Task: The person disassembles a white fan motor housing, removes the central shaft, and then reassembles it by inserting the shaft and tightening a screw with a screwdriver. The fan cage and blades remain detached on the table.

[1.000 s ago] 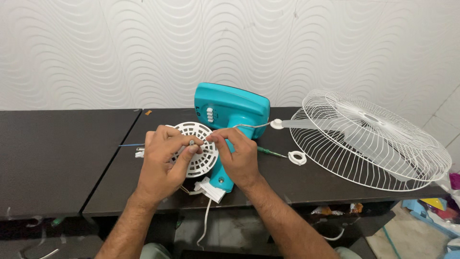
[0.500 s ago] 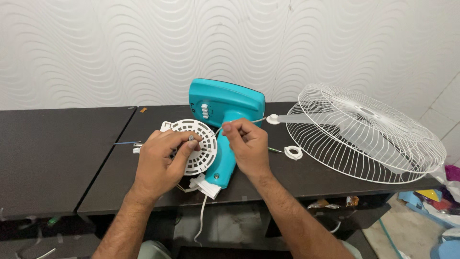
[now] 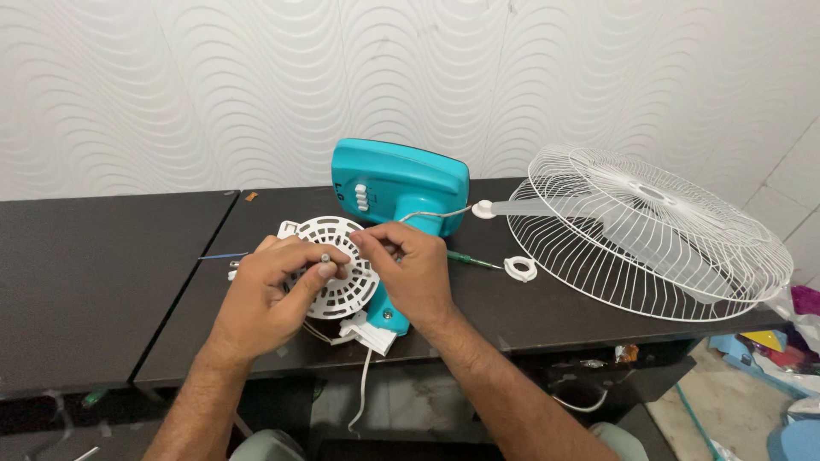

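— Where do we start?

— With our hands. Our left hand [image 3: 278,294] lies curled over the left half of the white slotted motor cover [image 3: 331,266], thumb and forefinger pinched around the short metal shaft [image 3: 325,256] that sticks up from its middle.

— And the other one?

— Our right hand [image 3: 412,275] comes in from the right, fingers bent and closed on the cover's upper right rim; the fingertips nearly meet those of the left. Whether it also pinches something small between them, we cannot tell.

— Where does the cover sit?

— On the teal fan body [image 3: 401,192], which lies flat on the black table [image 3: 102,273], near the front edge, with a row of white buttons [image 3: 360,197] on its upper face. A white cord [image 3: 363,384] hangs from its lower end over the table edge.

— What do we see further out?

— A thin grey wire [image 3: 431,212] arcs from our right fingers over the teal body. Just right of our right hand lies a green-handled screwdriver [image 3: 470,259], and beside its tip a small white plastic ring [image 3: 520,270]. Further right, the large white wire fan guard [image 3: 649,230] rests tilted on the table's right end, overhanging it. A white round cap [image 3: 484,209] sits at the guard's left edge. Behind everything stands a white wall [image 3: 256,85] with a wavy relief.
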